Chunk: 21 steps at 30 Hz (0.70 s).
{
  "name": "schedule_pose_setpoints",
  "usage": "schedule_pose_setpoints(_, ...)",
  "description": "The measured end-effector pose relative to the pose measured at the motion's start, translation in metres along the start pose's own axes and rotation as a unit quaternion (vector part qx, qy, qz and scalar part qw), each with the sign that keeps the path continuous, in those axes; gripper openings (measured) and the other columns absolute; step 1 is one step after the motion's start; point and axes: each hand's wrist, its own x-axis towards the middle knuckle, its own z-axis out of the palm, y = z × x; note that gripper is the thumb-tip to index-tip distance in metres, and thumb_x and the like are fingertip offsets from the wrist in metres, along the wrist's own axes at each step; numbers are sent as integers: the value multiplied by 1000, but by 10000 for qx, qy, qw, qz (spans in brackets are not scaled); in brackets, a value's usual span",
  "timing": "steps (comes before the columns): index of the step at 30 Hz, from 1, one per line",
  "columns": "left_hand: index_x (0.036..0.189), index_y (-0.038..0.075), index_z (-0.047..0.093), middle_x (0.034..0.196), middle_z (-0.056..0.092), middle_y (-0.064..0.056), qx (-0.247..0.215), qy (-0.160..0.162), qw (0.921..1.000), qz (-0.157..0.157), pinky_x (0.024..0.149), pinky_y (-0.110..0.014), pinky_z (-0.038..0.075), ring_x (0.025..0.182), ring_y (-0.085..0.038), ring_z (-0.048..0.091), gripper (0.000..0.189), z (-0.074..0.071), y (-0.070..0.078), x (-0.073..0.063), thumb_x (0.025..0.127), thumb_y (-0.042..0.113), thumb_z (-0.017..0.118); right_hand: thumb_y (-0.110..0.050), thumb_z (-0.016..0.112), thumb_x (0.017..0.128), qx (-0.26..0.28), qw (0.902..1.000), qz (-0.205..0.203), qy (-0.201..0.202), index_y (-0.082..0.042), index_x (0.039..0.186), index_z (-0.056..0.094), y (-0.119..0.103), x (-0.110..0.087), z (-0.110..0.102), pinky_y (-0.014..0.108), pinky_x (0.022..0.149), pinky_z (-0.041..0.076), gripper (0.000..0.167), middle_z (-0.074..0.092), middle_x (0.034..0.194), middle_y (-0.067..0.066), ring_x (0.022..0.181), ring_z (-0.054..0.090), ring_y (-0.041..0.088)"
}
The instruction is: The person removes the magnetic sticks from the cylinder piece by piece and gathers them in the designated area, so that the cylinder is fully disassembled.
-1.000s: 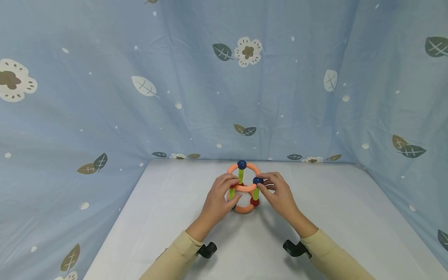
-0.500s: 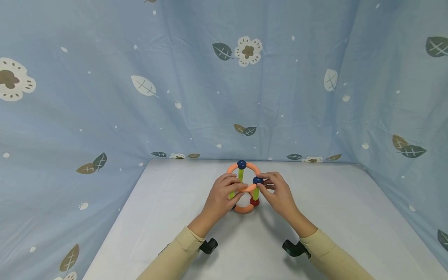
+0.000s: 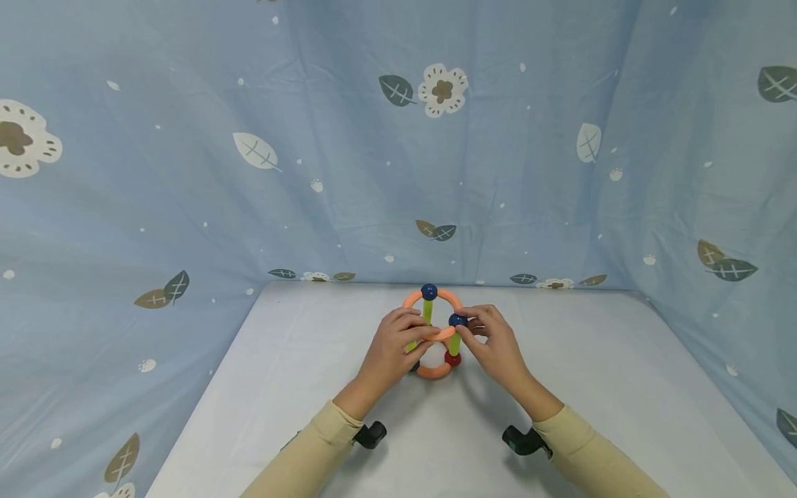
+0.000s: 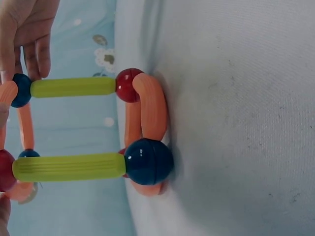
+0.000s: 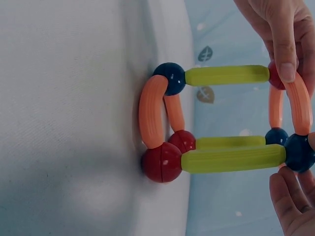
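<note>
A magnetic stick-and-ball frame stands upright on the white table. Its lower ring has orange curved rods [image 3: 434, 372] joined by a blue ball [image 4: 148, 161] and red balls [image 5: 162, 162]. Yellow-green straight rods [image 4: 69, 167] rise to a matching upper ring. My left hand [image 3: 387, 351] pinches the upper ring at its near left, the thumb by the red ball [image 5: 276, 75] and an upper orange rod [image 5: 299, 105]. My right hand [image 3: 501, 349] grips the near-right upper blue ball [image 3: 458, 321] between thumb and fingers. A second blue ball [image 3: 429, 292] tops the far corner.
The white tabletop [image 3: 560, 360] extends around the frame. Behind it hangs a blue cloth [image 3: 349, 173] printed with leaves and flowers. Black wrist-worn devices [image 3: 371, 435] project inward below both hands.
My left hand has shifted slightly right along the front upper rod, its fingers now covering the red ball that showed earlier. My right hand keeps its hold on the blue ball.
</note>
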Motion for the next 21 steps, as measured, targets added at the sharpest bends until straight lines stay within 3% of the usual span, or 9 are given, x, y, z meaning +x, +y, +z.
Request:
schedule_pose_setpoints(6,107,18,80,104,71,5,56,-107,9999,-4,104,-39,46,111,-19,60,21,1,-1,0,87,21,82,-15,72,97,11,10000,12,-21,-8,126,68,0,1,0,43,86,59,31,57,117,11,96,67,23)
schedule_pose_setpoints(13,107,17,80,100,70,2,211,-116,9995,219,103,-38,46,110,-22,61,22,2,-1,0,85,17,84,-13,72,96,57,10000,44,-36,-7,126,68,-1,2,-1,42,86,59,30,57,117,11,95,66,22)
schedule_pose_setpoints(21,105,18,80,99,69,4,158,-88,9998,88,103,-39,46,110,-21,60,23,2,0,0,84,11,83,-13,73,96,51,10000,38,-15,-8,126,68,0,2,0,42,86,59,31,57,117,11,95,66,21)
